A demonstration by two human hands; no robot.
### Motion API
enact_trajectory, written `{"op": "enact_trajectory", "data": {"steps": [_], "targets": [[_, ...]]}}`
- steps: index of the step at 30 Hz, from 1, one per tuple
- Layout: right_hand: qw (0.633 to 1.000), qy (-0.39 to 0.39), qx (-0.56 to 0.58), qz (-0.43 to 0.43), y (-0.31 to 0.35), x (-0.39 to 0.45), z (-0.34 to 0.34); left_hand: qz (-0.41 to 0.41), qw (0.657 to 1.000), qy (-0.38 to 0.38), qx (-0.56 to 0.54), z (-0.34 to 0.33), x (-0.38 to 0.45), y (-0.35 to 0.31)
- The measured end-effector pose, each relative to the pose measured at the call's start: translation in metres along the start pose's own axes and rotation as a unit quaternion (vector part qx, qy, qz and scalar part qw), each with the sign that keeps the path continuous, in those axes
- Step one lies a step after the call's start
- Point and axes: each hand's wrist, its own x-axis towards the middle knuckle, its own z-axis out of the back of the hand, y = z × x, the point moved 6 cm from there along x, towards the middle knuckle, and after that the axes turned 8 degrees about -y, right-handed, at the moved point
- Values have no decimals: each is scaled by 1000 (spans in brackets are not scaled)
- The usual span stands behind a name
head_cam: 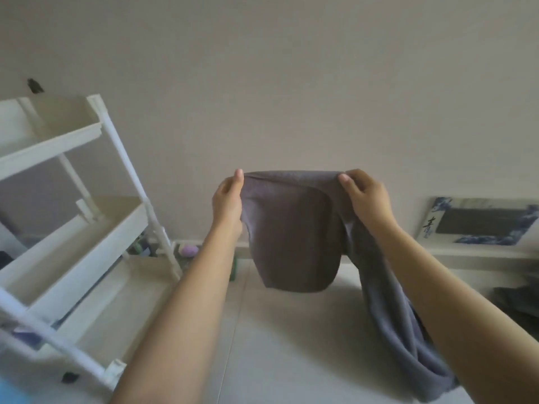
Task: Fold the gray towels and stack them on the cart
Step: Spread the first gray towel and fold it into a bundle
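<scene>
The left hand (pixel 227 199) and the right hand (pixel 364 196) are both pinching the top edge of a dark gray soft cloth towel (pixel 294 231), holding it up in the air in front of a plain beige wall (pixel 291 83). One part is hanging between the 2 hands, another is trailing down under the right forearm. The white plastic cart with 3 shelves (pixel 87 228) is standing at the left, apart from the towel.

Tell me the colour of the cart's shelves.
White cart, plain and unpatterned, seen in the head view.
</scene>
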Motion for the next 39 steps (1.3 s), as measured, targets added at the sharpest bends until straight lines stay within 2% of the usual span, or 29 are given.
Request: {"op": "enact_trajectory", "data": {"steps": [2,4,9,13,16,18,21,23,26,30,33,34,35,37,39], "targets": [[999,-14,15,45,25,0,20,-21,998,22,-55,0,-1,-29],[997,18,23,76,38,-13,30,-22,997,44,-56,12,-8,-38],[978,199,-39,46,-8,-79,-1,31,985,96,139,67,-42,19],[934,325,-146,-6,-69,-164,-40,73,935,145,315,129,-81,108],[892,390,-222,-47,-117,-224,-60,142,871,181,434,174,-113,174],[866,424,-258,-52,-134,-254,-66,156,841,195,479,191,-132,200],[837,450,-309,-34,-141,-277,-69,174,815,213,509,200,-149,220],[824,459,-331,-13,-141,-285,-72,180,795,245,524,196,-156,225],[835,446,-321,27,-139,-289,-76,156,783,279,534,181,-161,227],[825,466,-305,96,-137,-317,-86,39,785,298,541,152,-174,242],[812,496,-295,88,-135,-331,-88,27,730,320,603,140,-192,262],[819,493,-281,90,-131,-330,-88,29,712,323,623,142,-195,268],[842,465,-257,91,-125,-325,-86,25,696,322,641,145,-196,274],[903,334,-226,146,-115,-308,-76,13,679,297,671,158,-190,278],[925,229,-264,149,-118,-292,-63,24,678,256,688,164,-176,276]]}}
